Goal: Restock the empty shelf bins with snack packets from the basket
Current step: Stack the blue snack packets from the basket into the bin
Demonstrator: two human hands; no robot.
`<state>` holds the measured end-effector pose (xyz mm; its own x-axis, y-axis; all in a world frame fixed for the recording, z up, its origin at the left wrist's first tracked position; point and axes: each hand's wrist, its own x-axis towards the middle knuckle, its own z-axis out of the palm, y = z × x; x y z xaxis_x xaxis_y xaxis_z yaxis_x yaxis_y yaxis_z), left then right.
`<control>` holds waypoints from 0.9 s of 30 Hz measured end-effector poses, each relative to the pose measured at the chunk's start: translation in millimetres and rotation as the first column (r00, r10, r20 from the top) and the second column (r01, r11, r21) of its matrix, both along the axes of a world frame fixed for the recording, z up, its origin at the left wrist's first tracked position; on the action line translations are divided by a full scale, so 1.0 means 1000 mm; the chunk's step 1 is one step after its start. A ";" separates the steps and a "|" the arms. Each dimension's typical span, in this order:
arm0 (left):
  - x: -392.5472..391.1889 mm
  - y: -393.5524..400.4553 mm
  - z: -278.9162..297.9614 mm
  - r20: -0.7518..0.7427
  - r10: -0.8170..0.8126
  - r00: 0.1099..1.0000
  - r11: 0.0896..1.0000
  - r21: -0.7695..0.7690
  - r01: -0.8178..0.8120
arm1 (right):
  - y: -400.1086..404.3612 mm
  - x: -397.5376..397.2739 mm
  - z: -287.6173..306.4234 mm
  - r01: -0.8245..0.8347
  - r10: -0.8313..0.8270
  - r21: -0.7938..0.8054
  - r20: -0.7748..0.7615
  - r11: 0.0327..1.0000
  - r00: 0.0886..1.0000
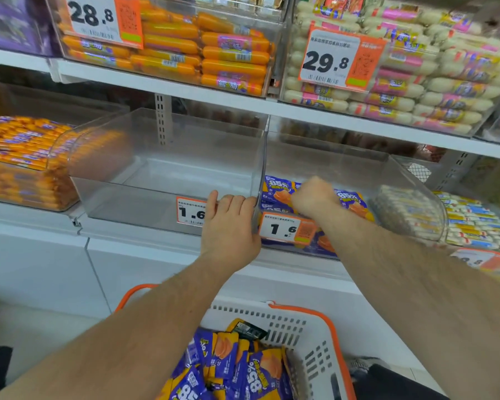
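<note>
Clear plastic makes up the two shelf bins side by side on the white middle shelf (168, 249). The left clear bin (168, 168) holds nothing, and its front carries a white and orange price tag (189, 211) reading 1.6. The right clear bin (344, 168) has purple and orange snack packets (277, 189) lying flat across its floor, with a second 1.6 price tag (283, 228) on its front.

The left hand (231, 223) grips the front rim of the left bin just beside the wall shared by the two bins, fingers curled over the edge and thumb out to the left. The right hand (312, 196) reaches into the right bin above the packets there; its fingers are curled, but motion blur hides whether they hold a packet.

Below the arms sits a white plastic basket with orange handles (309, 336), heaped with more of the same purple and orange snack packets (231, 365).

Left of the empty bin is a clear bin of orange sausage sticks (20, 157). Right of the part-filled bin are pale wrapped sticks (468, 217). The upper shelf holds orange sausages (231, 56) under a 28.8 tag (93, 17) and pale sausages with pink labels (433, 90) beside a 29.8 tag (329, 60)
</note>
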<state>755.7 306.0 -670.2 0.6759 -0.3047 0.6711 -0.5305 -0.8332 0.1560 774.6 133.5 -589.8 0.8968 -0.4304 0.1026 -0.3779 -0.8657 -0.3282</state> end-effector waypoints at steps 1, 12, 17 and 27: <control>-0.002 0.002 0.001 -0.007 -0.017 1.000 0.999 -0.033 0.017 | 0.002 -0.008 -0.004 -0.016 0.055 -0.124 0.321 0.992 0.946; -0.115 0.048 -0.105 -0.617 -0.083 0.783 0.993 -0.118 0.013 | 0.041 -0.134 -0.211 -0.364 0.366 0.045 -0.085 0.930 0.927; -0.141 0.058 -0.138 -0.819 -0.040 0.572 0.997 -0.071 -0.033 | 0.062 -0.172 -0.285 -0.341 0.451 0.300 -0.669 0.891 0.591; -0.158 0.071 -0.150 -0.914 -0.015 0.406 0.997 -0.044 -0.064 | 0.072 -0.187 -0.301 -0.173 0.379 0.357 -0.659 0.918 0.650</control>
